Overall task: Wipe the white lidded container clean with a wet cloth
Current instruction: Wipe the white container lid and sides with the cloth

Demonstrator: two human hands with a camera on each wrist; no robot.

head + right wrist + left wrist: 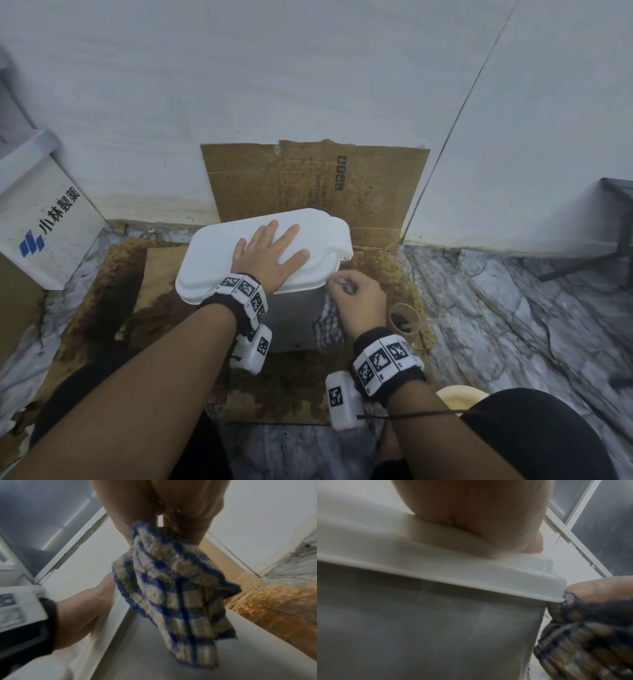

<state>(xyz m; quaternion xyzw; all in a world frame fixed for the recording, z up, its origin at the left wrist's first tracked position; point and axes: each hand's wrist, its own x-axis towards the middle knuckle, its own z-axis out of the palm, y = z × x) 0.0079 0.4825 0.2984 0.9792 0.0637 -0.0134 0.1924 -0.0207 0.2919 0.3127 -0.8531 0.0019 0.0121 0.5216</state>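
A white lidded container (pixel 212 250) stands on stained cardboard on the floor; its grey side wall (pixel 419 628) shows below the lid rim. My left hand (pixel 270 253) lies flat on the lid with fingers spread, pressing down. My right hand (pixel 356 301) grips a blue-and-beige checked cloth (pixel 329 325) against the container's near right corner, just under the lid rim. In the right wrist view the cloth (pixel 171 588) hangs from my curled fingers over the container's side. In the left wrist view the cloth (pixel 583 642) touches the rim's corner.
Stained cardboard (pixel 308 185) leans on the white wall behind and more lies under the container. A white printed box (pixel 48 219) stands at the left. A tape roll (pixel 402 317) lies right of my right hand. A dark metal frame (pixel 613 219) is far right.
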